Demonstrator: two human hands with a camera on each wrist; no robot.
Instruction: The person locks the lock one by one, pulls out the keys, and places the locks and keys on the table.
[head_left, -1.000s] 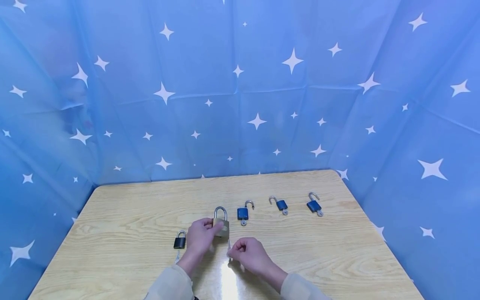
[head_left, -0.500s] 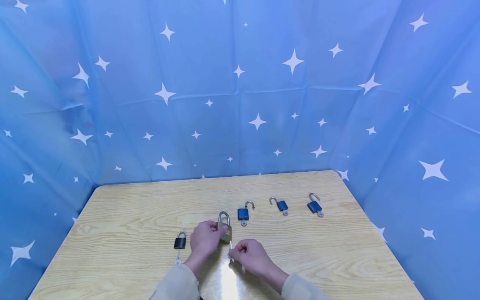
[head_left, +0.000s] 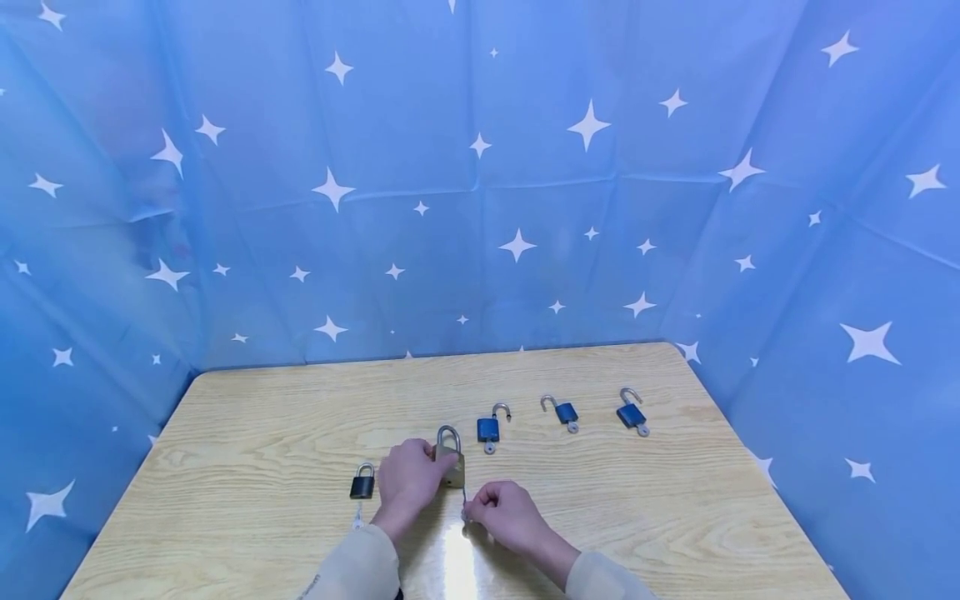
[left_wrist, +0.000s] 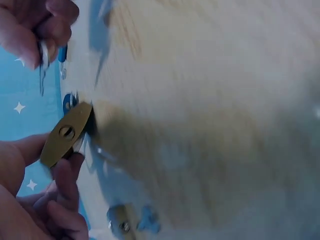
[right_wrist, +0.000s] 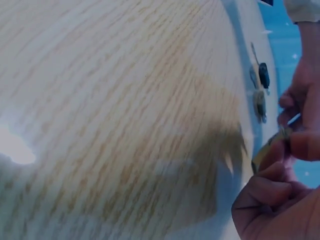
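My left hand (head_left: 408, 479) grips a large brass padlock (head_left: 453, 476) by its body, its shackle pointing away from me. In the left wrist view the round keyway (left_wrist: 66, 132) on the padlock's underside shows. Thumb and finger of my right hand (head_left: 507, 512) pinch a small metal key (left_wrist: 43, 75), its blade pointing toward the lock. A gap separates the key from the padlock in that view. Left of my left hand lies a black padlock (head_left: 362, 487) with its shackle down in the body, and a loose key (head_left: 357, 517) lies just below it.
Three blue padlocks, the left one (head_left: 488, 430), the middle one (head_left: 566, 413) and the right one (head_left: 632, 415), lie with shackles swung out and keys inserted. A blue star-patterned curtain (head_left: 420, 242) stands behind the wooden table (head_left: 712, 517).
My left hand has shifted slightly right with the brass padlock, which now tilts toward the key. The right hand with the key has barely moved.
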